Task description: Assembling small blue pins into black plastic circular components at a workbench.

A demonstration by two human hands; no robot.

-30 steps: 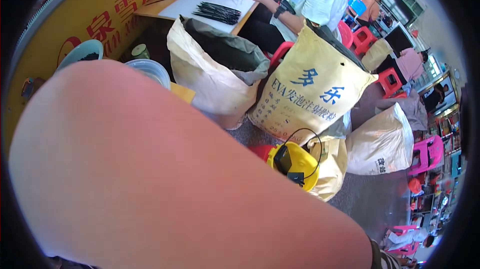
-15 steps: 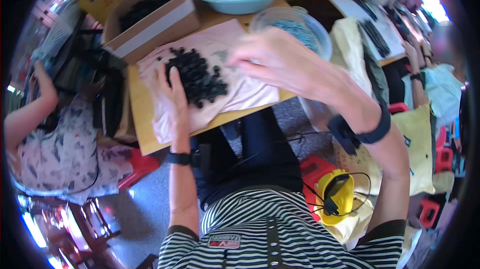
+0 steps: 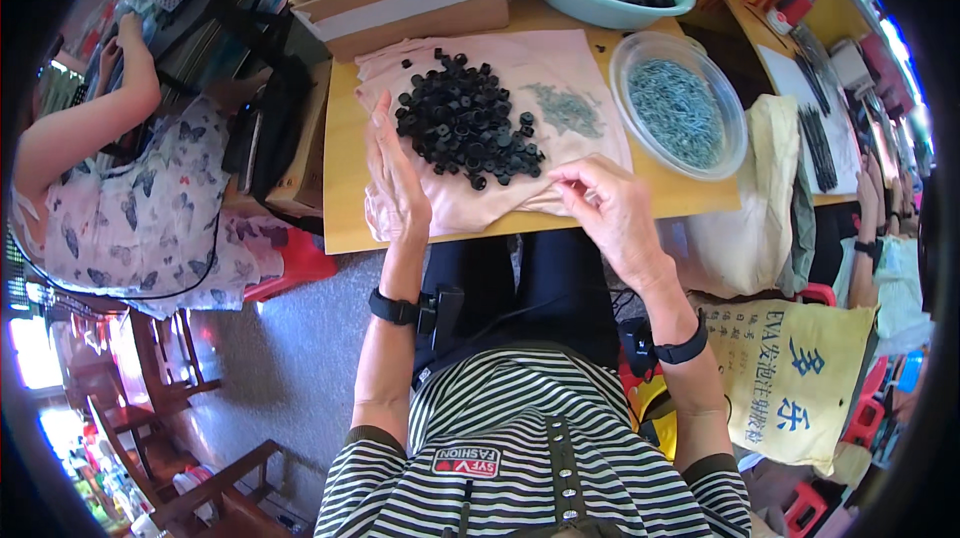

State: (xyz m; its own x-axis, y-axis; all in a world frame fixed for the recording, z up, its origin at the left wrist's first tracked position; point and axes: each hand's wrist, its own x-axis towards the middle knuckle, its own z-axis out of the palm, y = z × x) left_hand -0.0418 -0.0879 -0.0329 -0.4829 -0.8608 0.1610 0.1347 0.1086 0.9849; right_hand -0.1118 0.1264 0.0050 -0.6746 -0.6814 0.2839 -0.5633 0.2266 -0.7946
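Observation:
A heap of small black plastic caps (image 3: 460, 118) lies on a pale pink cloth (image 3: 530, 53). My left hand (image 3: 398, 178) stands on edge at the heap's left side, fingers stretched out and holding nothing. Just right of the heap's near end, my right hand (image 3: 610, 208) has thumb and fingertips pinched together low over the cloth. What sits between those fingertips, if anything, is too small to tell; the cloth is wrinkled by them. Beyond that hand, a thin scatter of small grey-blue screws or pins (image 3: 567, 110) rests on the cloth.
Along the table's (image 3: 345, 208) far side stand a cardboard box (image 3: 410, 13) and a pale blue basin (image 3: 600, 8), both holding black pieces. A clear tub (image 3: 735, 128) of grey-blue metal pieces stands at right. Another person (image 3: 130, 198) sits close on the left.
My right hand has come down from beside the tub toward the cloth's near edge, and its fingers are now pinched. The left hand stays beside the heap. The view has shifted.

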